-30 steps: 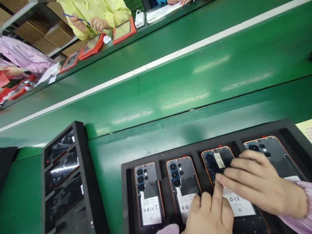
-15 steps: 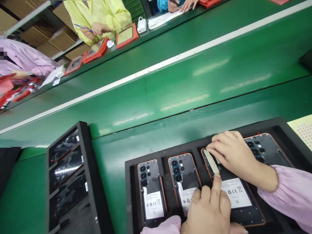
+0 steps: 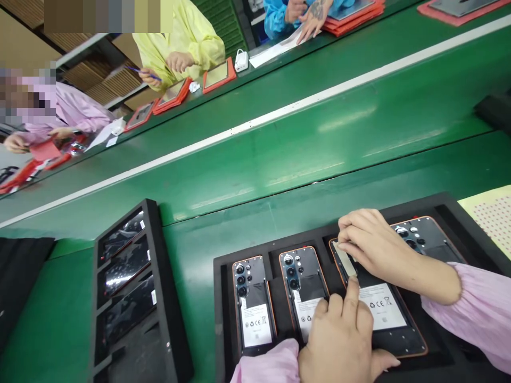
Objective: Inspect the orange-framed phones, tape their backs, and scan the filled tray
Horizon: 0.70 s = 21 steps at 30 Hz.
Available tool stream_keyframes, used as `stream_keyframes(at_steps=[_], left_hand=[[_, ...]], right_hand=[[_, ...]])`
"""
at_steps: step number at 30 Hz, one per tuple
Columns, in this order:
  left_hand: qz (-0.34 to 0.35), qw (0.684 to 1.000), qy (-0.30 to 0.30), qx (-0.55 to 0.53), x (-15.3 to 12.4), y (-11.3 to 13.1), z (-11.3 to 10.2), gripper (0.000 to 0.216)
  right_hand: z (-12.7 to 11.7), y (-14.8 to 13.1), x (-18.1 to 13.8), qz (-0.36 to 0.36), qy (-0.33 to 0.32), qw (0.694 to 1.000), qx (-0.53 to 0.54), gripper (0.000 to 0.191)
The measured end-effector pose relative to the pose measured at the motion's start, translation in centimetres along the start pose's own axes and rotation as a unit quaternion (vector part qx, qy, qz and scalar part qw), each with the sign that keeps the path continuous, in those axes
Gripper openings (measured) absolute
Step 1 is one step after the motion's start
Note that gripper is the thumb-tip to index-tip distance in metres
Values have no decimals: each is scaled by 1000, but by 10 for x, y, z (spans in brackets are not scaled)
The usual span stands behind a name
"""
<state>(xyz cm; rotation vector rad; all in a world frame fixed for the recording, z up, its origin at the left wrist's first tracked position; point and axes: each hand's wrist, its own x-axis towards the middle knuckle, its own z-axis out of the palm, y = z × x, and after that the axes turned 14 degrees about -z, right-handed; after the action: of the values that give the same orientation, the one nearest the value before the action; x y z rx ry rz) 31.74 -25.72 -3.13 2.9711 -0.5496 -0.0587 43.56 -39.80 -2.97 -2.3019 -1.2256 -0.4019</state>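
Note:
My right hand (image 3: 377, 250) has its fingers pinched together at the upper end of a pale cream strip (image 3: 346, 261). The strip lies along the camera area of a dark orange-edged phone (image 3: 399, 341) with a white label, so the cameras there are mostly hidden. My left hand (image 3: 339, 340) reaches up from below, index finger stretched onto the strip's lower end, thumb out to the side, other fingers bent. Two similar phones lie to the left, one (image 3: 305, 282) partly covered by my left hand, the other (image 3: 251, 298) in full view. Another phone (image 3: 433, 239) sits behind my right wrist.
The phones rest in a black foam tray (image 3: 275, 250). A second black tray (image 3: 167, 298) with dark glossy panels stands left. At right is a yellow dotted sheet (image 3: 489, 218). Across the green bench (image 3: 259, 165), people work with devices on red pads (image 3: 219, 77).
The view has shifted slightly. Both hands stay at the strip, which lies flatter against the phone, my left fingertip still on its lower end.

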Motion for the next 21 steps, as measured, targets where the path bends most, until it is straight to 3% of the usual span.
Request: stream_keyframes(at_steps=[8, 14, 18, 21], left_hand=[[1, 1000, -19, 2, 0, -1, 0, 70], [-8, 999, 30, -16, 1, 0, -2, 70], [-14, 999, 38, -13, 1, 1, -3, 70], [-16, 999, 45, -18, 1, 1, -3, 66]], right_hand=[[-2, 4, -3, -6, -61, 996, -63, 17], [-3, -2, 2, 6, -75, 991, -108, 21], [1, -5, 1, 12, -79, 994, -69, 16], [6, -2, -2, 6, -64, 997, -51, 27]])
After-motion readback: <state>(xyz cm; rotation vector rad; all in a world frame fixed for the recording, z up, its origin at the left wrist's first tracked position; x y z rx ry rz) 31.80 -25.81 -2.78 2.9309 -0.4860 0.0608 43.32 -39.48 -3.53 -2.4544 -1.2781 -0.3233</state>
